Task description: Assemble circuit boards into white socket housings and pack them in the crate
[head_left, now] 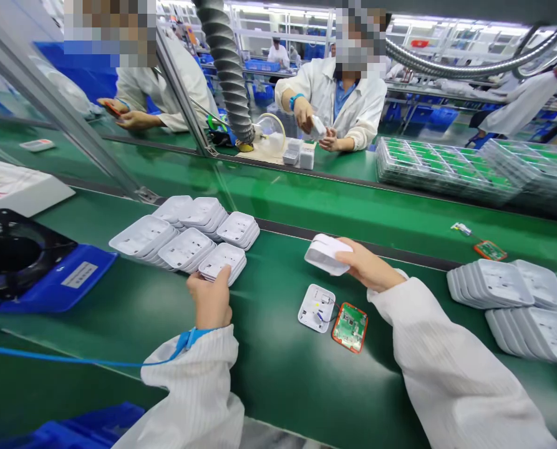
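On the green belt, my left hand [210,299] pinches the nearest cover stack [222,261]; my right hand [365,267] grips 1 white housing [327,254]. Tugging could topple that stack.

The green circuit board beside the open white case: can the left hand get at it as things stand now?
Probably yes. The circuit board lies bare on the mat, nothing between it and the left hand, which rests on a stack of white covers.

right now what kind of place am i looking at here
Most likely an electronics assembly line in a factory. Stacks of white plastic covers sit on a green workbench, a circuit board lies beside an open housing, and co-workers in white coats work opposite.
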Available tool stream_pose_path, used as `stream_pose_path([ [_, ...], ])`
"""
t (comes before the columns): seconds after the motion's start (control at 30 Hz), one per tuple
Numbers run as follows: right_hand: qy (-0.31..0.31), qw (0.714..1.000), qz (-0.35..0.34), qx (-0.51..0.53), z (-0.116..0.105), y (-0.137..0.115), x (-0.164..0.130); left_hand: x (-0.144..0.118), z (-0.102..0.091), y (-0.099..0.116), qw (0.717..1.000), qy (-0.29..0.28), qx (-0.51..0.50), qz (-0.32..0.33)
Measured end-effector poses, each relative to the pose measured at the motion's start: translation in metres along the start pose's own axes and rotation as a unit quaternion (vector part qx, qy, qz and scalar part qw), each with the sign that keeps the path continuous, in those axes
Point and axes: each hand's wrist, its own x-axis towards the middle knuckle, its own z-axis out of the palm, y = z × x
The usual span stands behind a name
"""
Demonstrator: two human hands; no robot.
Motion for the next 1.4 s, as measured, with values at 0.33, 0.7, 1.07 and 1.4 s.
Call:
stream_pose_path([
  [0.33,-0.141,0.977,0.134,0.087,0.049,0.012,-0.022,-0.107,-0.042,0.054,0.825,-0.160,0.211,0.499],
  [0.7,-0.153,0.984,0.083,0.023,0.070,0.016,-0.018,-0.043,-0.043,0.087,0.777,-0.218,0.351,0.475],
  [1.07,-0.090,0.994,-0.007,-0.057,0.009,0.006,-0.087,0.058,0.026,0.120,0.823,-0.170,0.487,0.238],
  [1.4,0.137,0.875,-0.084,-0.457,0.002,0.059,-0.098,-0.048,0.022,0.082,0.826,-0.397,0.304,0.261],
])
